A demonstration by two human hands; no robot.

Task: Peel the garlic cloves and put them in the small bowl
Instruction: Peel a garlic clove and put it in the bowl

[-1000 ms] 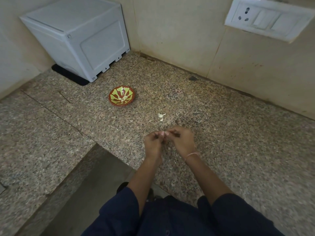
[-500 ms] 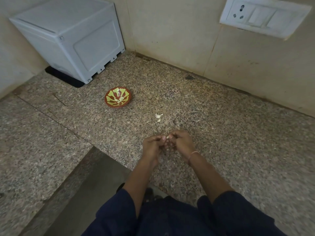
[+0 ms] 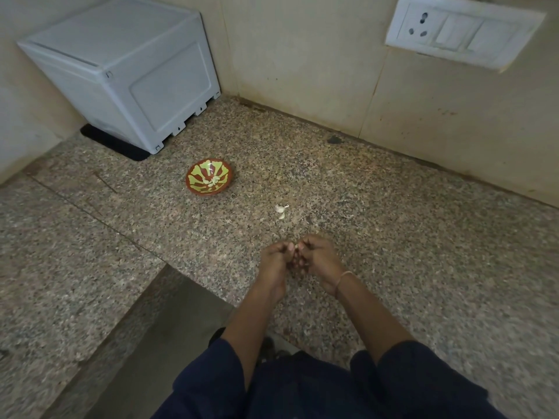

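Grey plastic box (image 3: 121, 71) in far left corner on speckled granite bench (image 3: 393, 237), black mat (image 3: 113, 143) beneath; white switch plate (image 3: 462, 31) on wall.

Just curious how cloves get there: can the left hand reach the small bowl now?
Probably yes: only open counter lies between the left hand and the small bowl, though its fingers are busy pinching a clove.

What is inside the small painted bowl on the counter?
Inside the small bowl lie a few pale peeled garlic cloves, near its middle on the yellow-green pattern. They are too small to count, and the part of the bowl's floor beneath them is covered.
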